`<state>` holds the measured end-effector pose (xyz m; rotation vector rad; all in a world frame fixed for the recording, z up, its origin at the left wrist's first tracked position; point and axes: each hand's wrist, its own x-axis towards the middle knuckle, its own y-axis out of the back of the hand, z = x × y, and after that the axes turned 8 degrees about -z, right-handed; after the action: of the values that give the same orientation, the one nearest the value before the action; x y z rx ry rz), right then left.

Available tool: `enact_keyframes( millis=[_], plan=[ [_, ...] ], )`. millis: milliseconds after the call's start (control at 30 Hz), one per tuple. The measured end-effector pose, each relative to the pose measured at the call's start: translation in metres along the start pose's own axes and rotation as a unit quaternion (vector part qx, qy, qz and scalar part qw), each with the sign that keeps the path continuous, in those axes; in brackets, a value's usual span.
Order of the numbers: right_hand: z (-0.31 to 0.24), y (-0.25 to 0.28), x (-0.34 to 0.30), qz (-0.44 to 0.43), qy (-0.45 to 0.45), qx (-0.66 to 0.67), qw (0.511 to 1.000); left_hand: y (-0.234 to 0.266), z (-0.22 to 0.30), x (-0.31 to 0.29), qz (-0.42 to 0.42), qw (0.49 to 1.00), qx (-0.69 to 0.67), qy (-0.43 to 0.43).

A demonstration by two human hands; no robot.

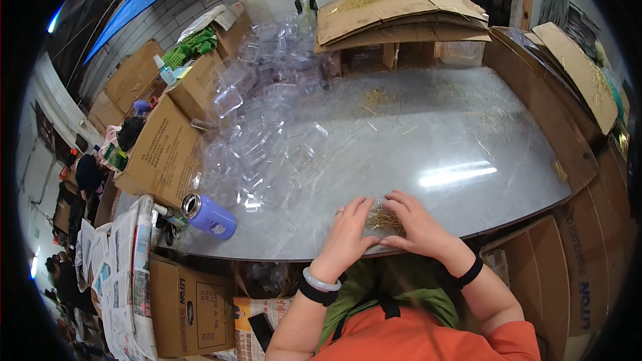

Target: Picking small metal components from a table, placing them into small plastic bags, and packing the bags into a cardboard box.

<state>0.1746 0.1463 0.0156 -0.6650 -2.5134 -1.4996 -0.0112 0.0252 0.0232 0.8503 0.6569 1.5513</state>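
Observation:
Near the front edge of the table, my left hand (347, 234) and my right hand (420, 225) curve toward each other around a small heap of thin golden pins (386, 219). The thin pieces lie crosswise between my two palms, held in from both sides. My thumbs almost meet on the near side, and my fingertips bend in at the far side. Parts of the heap are hidden under my fingers. Left of my hands, a purple bottle (217, 219) lies tilted on the tabletop.
Clear plastic boxes (257, 117) pile up on the table's left half. Loose golden pieces (376, 99) are scattered on the grey tabletop (414, 140). Cardboard sheets (401, 13) form a cover at the back. Cardboard walls (545, 110) line the right side; a carton (160, 150) stands left.

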Motion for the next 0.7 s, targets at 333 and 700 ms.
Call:
enact_keyframes(
  millis=[333, 700],
  plan=[
    [0.016, -0.006, -0.007, -0.072, 0.019, 0.007, 0.997, 0.013, -0.003, 0.029, -0.137, 0.989, 0.055, -0.017],
    [0.008, -0.002, -0.008, -0.079, 0.016, -0.021, 0.997, -0.019, 0.014, 0.003, 0.017, 0.99, -0.133, 0.042]
  ],
)
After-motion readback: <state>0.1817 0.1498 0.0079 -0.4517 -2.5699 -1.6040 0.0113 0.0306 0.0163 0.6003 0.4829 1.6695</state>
